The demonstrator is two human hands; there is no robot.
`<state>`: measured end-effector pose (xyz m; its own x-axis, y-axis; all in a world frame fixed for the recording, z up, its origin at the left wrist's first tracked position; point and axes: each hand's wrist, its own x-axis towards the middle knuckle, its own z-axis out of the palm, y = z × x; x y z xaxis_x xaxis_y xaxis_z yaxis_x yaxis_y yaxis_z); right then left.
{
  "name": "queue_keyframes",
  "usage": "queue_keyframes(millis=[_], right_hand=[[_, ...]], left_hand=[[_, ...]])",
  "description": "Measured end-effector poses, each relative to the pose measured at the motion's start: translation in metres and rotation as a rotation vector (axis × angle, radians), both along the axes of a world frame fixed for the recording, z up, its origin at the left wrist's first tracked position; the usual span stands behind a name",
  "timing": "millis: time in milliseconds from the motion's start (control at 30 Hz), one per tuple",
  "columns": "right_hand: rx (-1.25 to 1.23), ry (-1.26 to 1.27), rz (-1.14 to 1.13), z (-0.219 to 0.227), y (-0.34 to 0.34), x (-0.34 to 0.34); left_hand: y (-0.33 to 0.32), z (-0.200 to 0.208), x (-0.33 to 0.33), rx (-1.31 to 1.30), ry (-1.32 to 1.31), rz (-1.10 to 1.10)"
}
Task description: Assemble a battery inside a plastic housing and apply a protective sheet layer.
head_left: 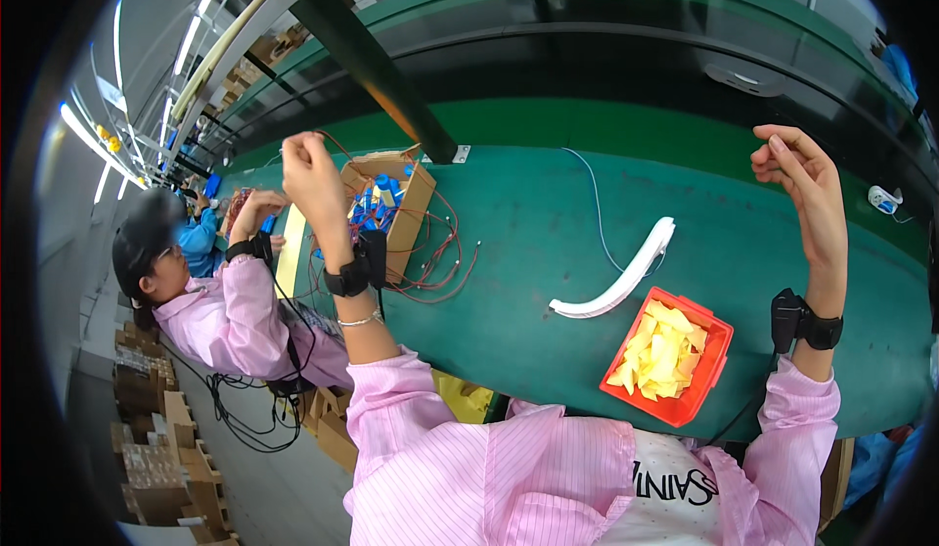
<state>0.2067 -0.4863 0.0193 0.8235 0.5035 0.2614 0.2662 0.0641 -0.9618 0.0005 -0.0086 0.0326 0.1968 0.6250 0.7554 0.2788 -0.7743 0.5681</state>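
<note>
My left hand [311,179] is raised above the left part of the bench, its fingers curled together. A thin red wire [335,142] passes by its fingertips, but I cannot tell whether they grip it. Beyond that wrist stands an open cardboard box [410,215] of blue parts [380,199] with red wires. My right hand [800,174] is up at the far right, fingers bent in and thumb against them; anything between them is too small to see. Between my hands, a curved white strip [621,287] and a red bin [711,355] of yellow paper pieces [665,345] lie on the green bench.
Red wires [452,252] spill from the box over the bench [518,282]. A thin blue wire [594,189] runs to the white strip. A dark post [391,86] rises behind the box. At left a co-worker [225,311] in pink sits close by. A white device [884,200] is at far right.
</note>
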Motion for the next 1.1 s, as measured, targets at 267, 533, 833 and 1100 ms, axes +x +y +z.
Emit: queue_keyframes(millis=[267, 533, 833, 1100], right_hand=[[-0.075, -0.013, 0.195, -0.007, 0.018, -0.024], [-0.12, -0.135, 0.218, -0.013, 0.037, -0.054], [0.1, 0.113, 0.309, -0.021, 0.022, -0.024], [0.237, 0.099, 0.033, 0.006, -0.007, -0.01]], left_hand=[[-0.132, 0.073, 0.021, -0.186, -0.104, -0.729], [-0.234, 0.083, 0.084, -0.481, 0.099, -1.347], [-0.24, 0.075, 0.124, -0.506, -0.025, -1.225], [-0.247, 0.009, 0.122, 0.544, 0.377, -0.54]])
